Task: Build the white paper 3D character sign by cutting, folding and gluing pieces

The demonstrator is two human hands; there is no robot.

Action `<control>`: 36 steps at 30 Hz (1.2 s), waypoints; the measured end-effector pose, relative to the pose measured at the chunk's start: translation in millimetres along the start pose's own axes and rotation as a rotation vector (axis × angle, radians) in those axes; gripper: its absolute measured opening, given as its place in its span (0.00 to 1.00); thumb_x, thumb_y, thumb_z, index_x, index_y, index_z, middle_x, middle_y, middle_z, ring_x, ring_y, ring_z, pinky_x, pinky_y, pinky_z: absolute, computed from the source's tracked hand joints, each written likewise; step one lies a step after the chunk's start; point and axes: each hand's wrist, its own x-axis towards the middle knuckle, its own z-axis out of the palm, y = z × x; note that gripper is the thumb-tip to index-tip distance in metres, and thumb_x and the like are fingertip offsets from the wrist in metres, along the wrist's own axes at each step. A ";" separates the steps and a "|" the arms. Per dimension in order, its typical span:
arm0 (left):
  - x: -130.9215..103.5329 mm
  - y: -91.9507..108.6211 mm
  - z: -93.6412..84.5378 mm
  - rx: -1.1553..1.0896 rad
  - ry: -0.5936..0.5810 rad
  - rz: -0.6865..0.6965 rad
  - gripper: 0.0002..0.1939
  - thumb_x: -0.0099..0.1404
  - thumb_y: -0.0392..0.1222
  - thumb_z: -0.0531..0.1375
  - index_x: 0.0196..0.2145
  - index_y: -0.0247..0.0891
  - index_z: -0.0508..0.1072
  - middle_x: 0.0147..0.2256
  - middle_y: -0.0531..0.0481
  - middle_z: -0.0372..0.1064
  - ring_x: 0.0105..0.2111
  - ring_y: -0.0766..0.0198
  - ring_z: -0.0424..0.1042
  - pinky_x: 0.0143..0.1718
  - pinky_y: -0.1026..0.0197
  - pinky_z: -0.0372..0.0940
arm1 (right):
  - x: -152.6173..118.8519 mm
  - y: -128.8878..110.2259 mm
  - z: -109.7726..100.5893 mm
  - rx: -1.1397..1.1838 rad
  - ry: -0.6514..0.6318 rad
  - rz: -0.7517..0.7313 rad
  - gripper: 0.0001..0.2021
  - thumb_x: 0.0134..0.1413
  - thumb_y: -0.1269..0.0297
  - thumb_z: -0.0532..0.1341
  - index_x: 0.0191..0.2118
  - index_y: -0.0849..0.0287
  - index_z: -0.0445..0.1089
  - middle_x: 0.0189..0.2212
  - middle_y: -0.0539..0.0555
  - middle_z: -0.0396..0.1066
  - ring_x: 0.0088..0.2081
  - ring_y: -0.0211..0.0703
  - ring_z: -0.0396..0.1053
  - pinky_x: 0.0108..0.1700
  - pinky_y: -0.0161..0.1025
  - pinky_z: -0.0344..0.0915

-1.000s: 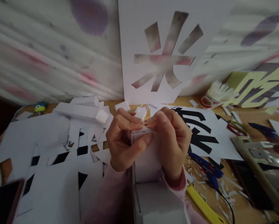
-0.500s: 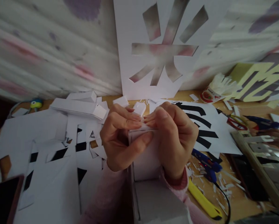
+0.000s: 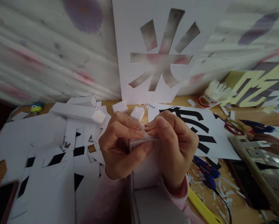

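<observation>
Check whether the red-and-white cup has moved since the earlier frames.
No. The red-and-white cup sits in the same spot right of the white cut-out board's foot, gap unchanged; only the whole view shifts slightly.

Two pink sleeves (image 3: 107,194), low in the frame
The left one looks plain. The right cuff (image 3: 181,201) has a darker, reddish band (image 3: 178,191) on its inside.

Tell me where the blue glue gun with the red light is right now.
In the head view, the glue gun lies right of centre on the table, beside the right hand, among white scraps and beyond the yellow tool.
</observation>
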 end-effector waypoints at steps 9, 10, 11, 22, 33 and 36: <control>-1.3 1.9 -1.6 -0.069 -0.026 -0.019 0.09 0.52 0.36 0.70 0.27 0.42 0.72 0.30 0.53 0.67 0.30 0.65 0.67 0.28 0.57 0.64 | -2.1 -0.4 1.5 -0.020 0.001 -0.032 0.16 0.62 0.73 0.57 0.22 0.55 0.67 0.20 0.47 0.62 0.26 0.39 0.63 0.30 0.42 0.57; -1.4 1.9 -1.6 -0.070 -0.026 -0.018 0.09 0.52 0.36 0.70 0.27 0.42 0.72 0.30 0.52 0.67 0.30 0.65 0.67 0.28 0.57 0.64 | -2.2 -0.1 1.5 -0.016 -0.006 -0.026 0.16 0.62 0.73 0.57 0.23 0.55 0.67 0.20 0.47 0.62 0.26 0.39 0.63 0.31 0.43 0.57; -1.5 1.7 -1.7 -0.070 -0.022 -0.018 0.09 0.53 0.36 0.70 0.28 0.42 0.72 0.30 0.52 0.67 0.30 0.64 0.67 0.29 0.56 0.64 | -2.3 0.2 1.4 -0.012 -0.013 -0.021 0.16 0.63 0.72 0.57 0.23 0.55 0.68 0.21 0.47 0.62 0.26 0.39 0.63 0.31 0.43 0.56; -5.4 -6.8 -12.8 -0.024 -0.093 0.025 0.10 0.55 0.33 0.68 0.33 0.43 0.74 0.34 0.51 0.67 0.36 0.60 0.66 0.35 0.54 0.64 | -0.6 -0.2 0.8 -0.018 -0.043 -0.004 0.15 0.64 0.70 0.57 0.23 0.56 0.65 0.21 0.47 0.62 0.26 0.38 0.61 0.29 0.41 0.55; -5.3 -6.4 -14.3 0.004 -0.121 0.073 0.08 0.58 0.35 0.67 0.34 0.43 0.73 0.34 0.50 0.67 0.36 0.59 0.66 0.36 0.51 0.65 | -2.2 -0.9 -2.2 -0.072 -0.043 0.021 0.15 0.64 0.69 0.56 0.23 0.56 0.63 0.21 0.45 0.60 0.25 0.37 0.59 0.29 0.39 0.55; -4.6 -6.1 -14.2 0.014 -0.130 0.081 0.09 0.58 0.35 0.67 0.35 0.44 0.73 0.34 0.50 0.67 0.36 0.59 0.66 0.36 0.52 0.64 | -1.8 -1.0 -1.9 -0.070 -0.042 0.011 0.15 0.63 0.69 0.56 0.23 0.56 0.63 0.21 0.45 0.61 0.25 0.36 0.59 0.29 0.39 0.55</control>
